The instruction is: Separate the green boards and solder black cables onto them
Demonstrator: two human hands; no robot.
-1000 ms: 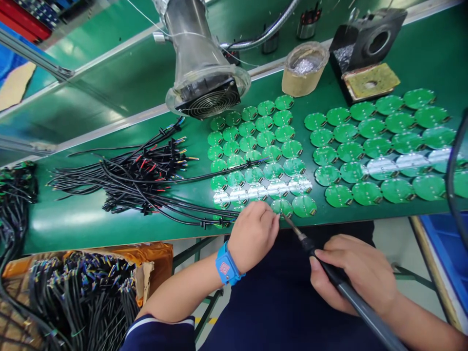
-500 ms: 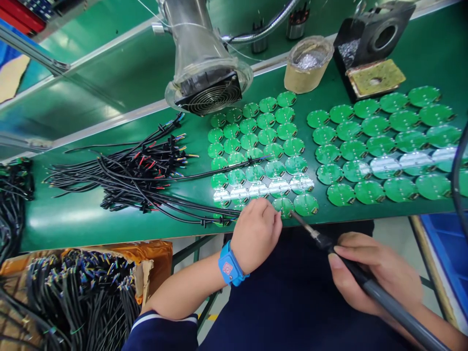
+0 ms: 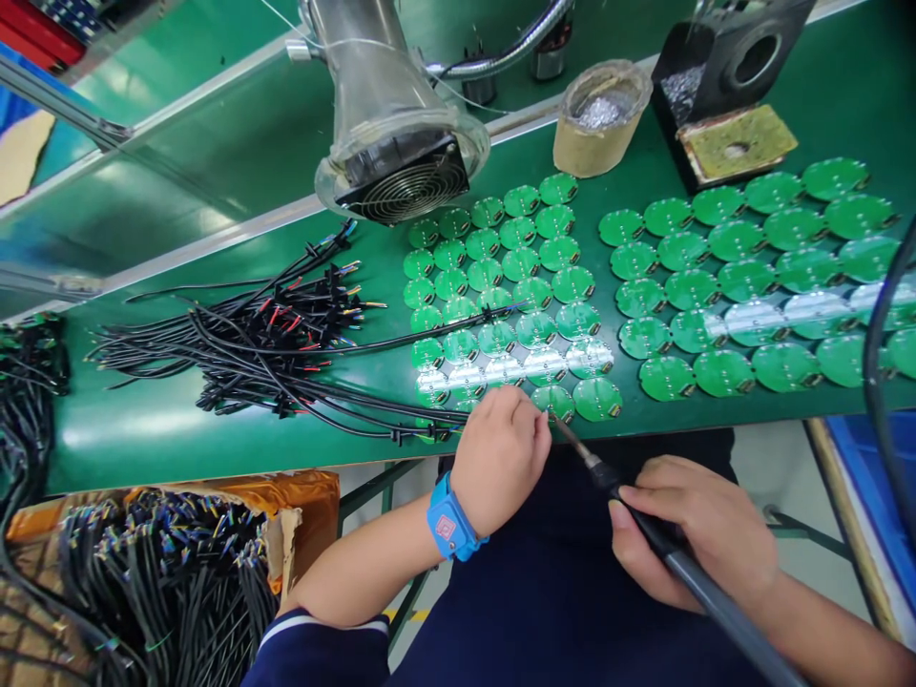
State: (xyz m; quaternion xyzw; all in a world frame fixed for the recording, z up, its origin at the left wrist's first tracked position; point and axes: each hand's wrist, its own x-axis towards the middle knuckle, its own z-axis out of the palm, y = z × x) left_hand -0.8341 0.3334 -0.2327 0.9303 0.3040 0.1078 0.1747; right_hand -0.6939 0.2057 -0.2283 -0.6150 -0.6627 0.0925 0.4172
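Note:
My left hand (image 3: 501, 458), with a blue wrist strap (image 3: 452, 520), is closed in a pinch low on the left group of round green circuit boards (image 3: 597, 399). A black cable (image 3: 429, 417) runs from the left into its grip; the fingertips and the cable's end are hidden. In my right hand (image 3: 701, 530) is a soldering iron (image 3: 662, 539), its fingers wrapped round the dark handle. The iron's tip points up and left to the near board (image 3: 554, 401) beside my left fingers. Whether the tip touches the board or a wire I cannot tell.
Black cables (image 3: 286, 334) with stripped coloured ends lie left on the green bench (image 3: 178, 439). A fan duct (image 3: 401, 143) hangs over the back. Behind stand a tan cup (image 3: 597, 138) and an iron stand (image 3: 716, 95) with a sponge. A box of cables (image 3: 286, 553) is below left.
The soldering iron and my right hand have moved left, bringing the tip closer to my left fingers. My left hand has stayed almost in place. The view has shifted slightly.

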